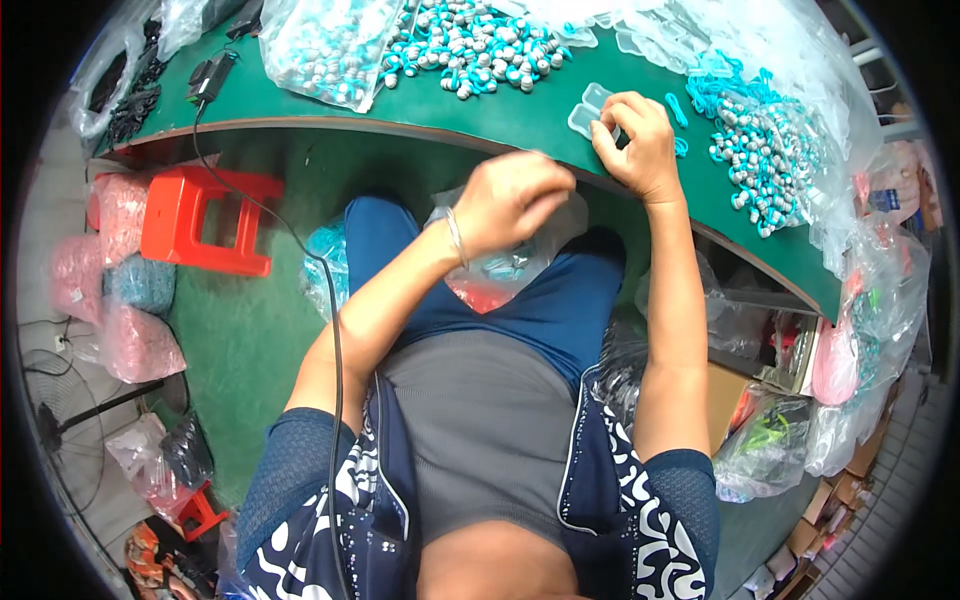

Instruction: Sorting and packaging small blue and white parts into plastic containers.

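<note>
My right hand [640, 145] is at the table's near edge, its fingers curled in a pinch on a small clear plastic case [583, 119]. Part of that case is hidden behind the fingers. Over my lap, my left hand [515, 200] is curled closed and a little blurred; whatever it may hold cannot be made out. A single turquoise loop piece [677, 110] lies just right of my right hand. Farther right is a heap of grey-and-white beads with turquoise cords [765, 160]. Another heap of such beaded pieces [490, 50] sits at the back middle.
The green table [540, 115] curves across in front. Clear bags [330, 50] lie on it, and many clear cases [690, 35] are piled at the back right. A black cable [325, 290] hangs past my left arm. A red stool [205, 220] and stuffed bags [140, 345] are at left.
</note>
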Motion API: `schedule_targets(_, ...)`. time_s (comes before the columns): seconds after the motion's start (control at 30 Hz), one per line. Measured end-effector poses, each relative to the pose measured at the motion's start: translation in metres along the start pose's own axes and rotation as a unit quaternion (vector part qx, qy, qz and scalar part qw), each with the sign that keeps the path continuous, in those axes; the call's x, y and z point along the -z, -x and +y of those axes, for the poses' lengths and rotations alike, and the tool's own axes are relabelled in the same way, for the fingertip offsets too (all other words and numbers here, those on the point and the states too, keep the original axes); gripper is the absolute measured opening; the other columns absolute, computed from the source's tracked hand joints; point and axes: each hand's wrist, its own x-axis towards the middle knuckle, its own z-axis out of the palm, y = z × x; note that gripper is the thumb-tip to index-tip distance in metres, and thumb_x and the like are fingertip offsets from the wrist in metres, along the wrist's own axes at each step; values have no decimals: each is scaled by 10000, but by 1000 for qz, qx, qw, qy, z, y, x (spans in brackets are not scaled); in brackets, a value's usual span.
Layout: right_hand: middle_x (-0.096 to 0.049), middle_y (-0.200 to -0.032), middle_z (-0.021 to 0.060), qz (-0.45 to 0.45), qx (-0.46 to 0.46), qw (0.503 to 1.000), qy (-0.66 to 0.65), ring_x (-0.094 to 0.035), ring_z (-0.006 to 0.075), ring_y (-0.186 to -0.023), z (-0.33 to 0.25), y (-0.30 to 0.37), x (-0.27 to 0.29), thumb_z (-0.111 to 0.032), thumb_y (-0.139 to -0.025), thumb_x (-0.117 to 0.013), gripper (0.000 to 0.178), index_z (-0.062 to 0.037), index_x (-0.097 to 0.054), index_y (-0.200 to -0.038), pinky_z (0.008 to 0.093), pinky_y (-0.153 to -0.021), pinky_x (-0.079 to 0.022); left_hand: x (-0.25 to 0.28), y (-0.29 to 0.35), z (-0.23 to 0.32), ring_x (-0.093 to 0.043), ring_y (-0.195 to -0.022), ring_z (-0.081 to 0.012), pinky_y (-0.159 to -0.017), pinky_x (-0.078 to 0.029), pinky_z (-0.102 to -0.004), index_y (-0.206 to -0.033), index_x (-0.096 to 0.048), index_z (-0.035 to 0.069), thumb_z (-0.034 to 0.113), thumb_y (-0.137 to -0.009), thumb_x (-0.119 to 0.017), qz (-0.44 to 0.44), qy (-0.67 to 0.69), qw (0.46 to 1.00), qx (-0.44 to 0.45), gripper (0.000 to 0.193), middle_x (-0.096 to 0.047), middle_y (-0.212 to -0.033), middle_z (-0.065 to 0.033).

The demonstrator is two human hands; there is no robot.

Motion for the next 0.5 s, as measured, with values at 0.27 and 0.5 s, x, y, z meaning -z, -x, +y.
schedule_targets(0.27,-663,-824,70,117,-25,993,26,-646,262,-792,2,-4,-2,-77,-773,-689,57,-76,-633,-775,373,-731,-469,-3,-59,-35,-569,-1065,-342,-907,-488,-441,-1224,-622,86,290,-729,-786,9,-140,990,-9,560,-575,-1236,-131)
schedule_targets(0.5,-692,-949,112,140,-206,968,34,-654,286,-902,25,26,45,-20,-808,-654,196,-56,-709,-993,393,-832,-505,-5,-59,-35,-544,-1085,-314,-928,-467,-414,-1237,-619,90,287,-768,-752,-42,-153,987,14,525,-573,-1257,-118)
